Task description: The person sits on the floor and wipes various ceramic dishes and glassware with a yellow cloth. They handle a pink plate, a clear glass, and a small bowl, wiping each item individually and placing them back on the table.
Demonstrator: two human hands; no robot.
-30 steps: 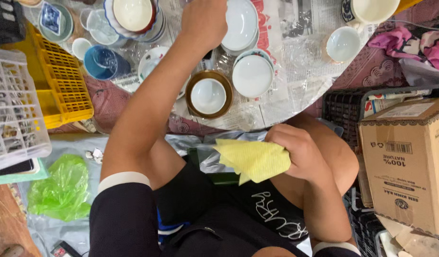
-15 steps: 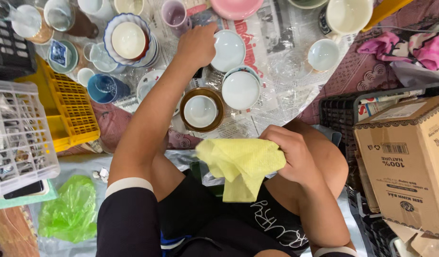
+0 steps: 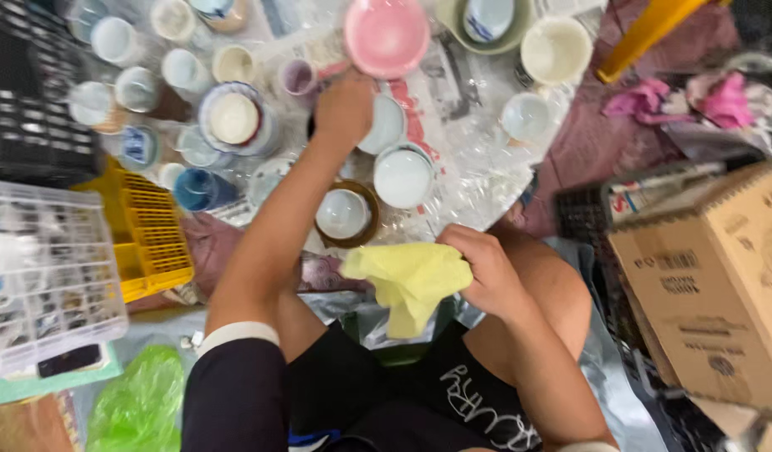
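Note:
My left hand [image 3: 346, 107] reaches far out over a round table wrapped in clear plastic [image 3: 474, 180] and rests on a white bowl [image 3: 386, 125], just below a pink bowl [image 3: 387, 35]. Whether its fingers grip that bowl is hidden by the back of the hand. My right hand [image 3: 484, 269] sits close over my lap, closed on a crumpled yellow cloth [image 3: 409, 280]. Between the hands stand a white bowl [image 3: 402, 177] and a brown-rimmed bowl [image 3: 344, 214].
Several cups and bowls crowd the table's left [image 3: 233, 117] and far side [image 3: 555, 50]. A yellow crate [image 3: 147, 243], a white crate [image 3: 47, 268] and a black crate [image 3: 26, 109] stand left. A cardboard box [image 3: 712, 276] sits right; a green bag [image 3: 139, 402] lies lower left.
The view has tilted down the table, so the dishes sit lower in frame. My left hand stays on the white bowl. The right hand and yellow cloth have lifted slightly toward the table.

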